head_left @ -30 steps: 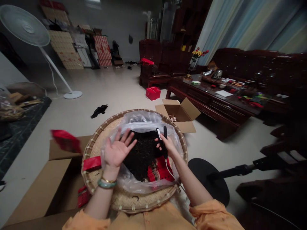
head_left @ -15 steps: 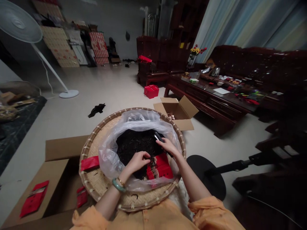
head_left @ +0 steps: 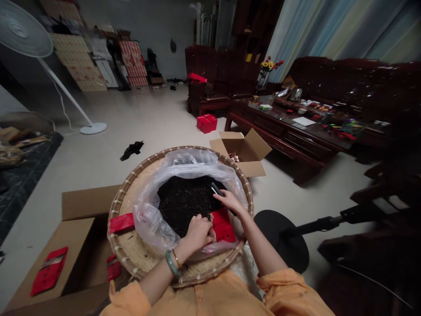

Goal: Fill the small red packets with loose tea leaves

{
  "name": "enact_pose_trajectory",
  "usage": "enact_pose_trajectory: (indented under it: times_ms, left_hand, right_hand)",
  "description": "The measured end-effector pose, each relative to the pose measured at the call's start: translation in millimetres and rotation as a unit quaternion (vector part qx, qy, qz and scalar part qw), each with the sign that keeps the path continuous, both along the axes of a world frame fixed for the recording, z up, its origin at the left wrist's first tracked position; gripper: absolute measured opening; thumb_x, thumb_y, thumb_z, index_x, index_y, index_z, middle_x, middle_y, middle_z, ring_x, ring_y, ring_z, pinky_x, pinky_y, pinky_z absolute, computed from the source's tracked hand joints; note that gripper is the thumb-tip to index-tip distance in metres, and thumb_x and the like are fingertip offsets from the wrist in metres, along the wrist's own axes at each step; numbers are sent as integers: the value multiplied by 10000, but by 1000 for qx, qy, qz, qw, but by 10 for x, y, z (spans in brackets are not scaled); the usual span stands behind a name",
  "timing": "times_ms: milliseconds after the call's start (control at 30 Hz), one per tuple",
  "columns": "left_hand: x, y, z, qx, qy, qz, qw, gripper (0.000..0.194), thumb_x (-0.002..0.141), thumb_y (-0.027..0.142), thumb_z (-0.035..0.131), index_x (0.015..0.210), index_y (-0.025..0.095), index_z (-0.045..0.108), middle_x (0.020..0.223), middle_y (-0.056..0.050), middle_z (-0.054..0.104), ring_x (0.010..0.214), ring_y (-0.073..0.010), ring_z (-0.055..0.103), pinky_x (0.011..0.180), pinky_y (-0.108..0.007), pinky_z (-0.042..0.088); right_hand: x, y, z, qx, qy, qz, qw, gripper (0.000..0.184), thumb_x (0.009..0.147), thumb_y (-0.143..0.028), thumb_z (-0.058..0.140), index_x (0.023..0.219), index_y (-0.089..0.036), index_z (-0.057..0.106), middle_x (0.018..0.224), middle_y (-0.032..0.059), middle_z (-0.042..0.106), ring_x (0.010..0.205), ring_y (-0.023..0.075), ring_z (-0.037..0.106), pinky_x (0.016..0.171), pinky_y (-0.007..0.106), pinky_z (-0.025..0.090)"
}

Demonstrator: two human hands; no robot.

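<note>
A round woven bamboo tray [head_left: 143, 256] lies in front of me, with a clear plastic bag [head_left: 144, 219] opened on it. Dark, loose tea-like leaves [head_left: 180, 199] fill the bag. Red packets [head_left: 223, 226] lie in a stack on the leaves at the bag's near right. My left hand [head_left: 200, 230], with bracelets at its wrist, is closed on the left end of a red packet; its fingertips are partly hidden. In my right hand [head_left: 230, 201] is a slim black handheld tool [head_left: 217, 190] with a pale strip, held above the leaves beyond the packets.
Another red packet [head_left: 121, 223] lies on the tray's left rim. An open cardboard box [head_left: 75, 245] stands at left with red packets on its flap and inside. A second open box [head_left: 245, 151] is beyond the tray. A black round stand base [head_left: 279, 241] is at right.
My left hand has moved right and down onto the packets' left end, and its fingers have closed there. My right hand stays nearly in place with the black tool.
</note>
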State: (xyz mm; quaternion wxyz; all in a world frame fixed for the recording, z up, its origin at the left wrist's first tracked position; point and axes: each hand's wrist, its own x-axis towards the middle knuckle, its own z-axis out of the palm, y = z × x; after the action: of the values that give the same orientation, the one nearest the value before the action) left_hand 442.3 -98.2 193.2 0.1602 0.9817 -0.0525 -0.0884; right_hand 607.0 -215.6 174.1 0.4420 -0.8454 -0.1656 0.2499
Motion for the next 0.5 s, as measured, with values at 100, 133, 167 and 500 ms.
enact_pose_trajectory:
  times_ms: [100,133,167,500]
  left_hand:
    - [-18,-10,8,-13,-2,-10,1000,138,683,305,692,755,197,643,831,-57,655,834,-233,550,717,-329,362]
    - [-28,-20,11,-14,-2,-13,1000,135,693,292,684,773,192,641,837,-60,658,827,-231,558,718,-330,367]
    - [-39,-34,12,-13,-3,-16,1000,135,703,277,675,795,185,638,849,-66,661,824,-230,565,721,-332,373]
    - [-107,-130,-31,-2,4,-11,1000,143,806,150,493,837,154,633,905,-104,659,871,-232,586,750,-341,414]
  right_hand:
    - [12,-4,-12,-8,-13,-3,1000,404,778,-435,603,1018,-111,616,651,12,595,495,90,504,438,179,361]
    - [15,-5,-17,-11,-17,-4,1000,411,779,-437,600,1026,-109,613,653,15,600,496,93,508,441,181,363]
    - [17,-8,-21,-14,-21,-5,1000,417,781,-437,597,1035,-108,611,660,18,605,499,95,511,445,183,366]
    - [34,-17,-106,-39,-79,3,996,423,800,-426,561,1099,-129,606,800,52,668,624,149,598,559,233,449]
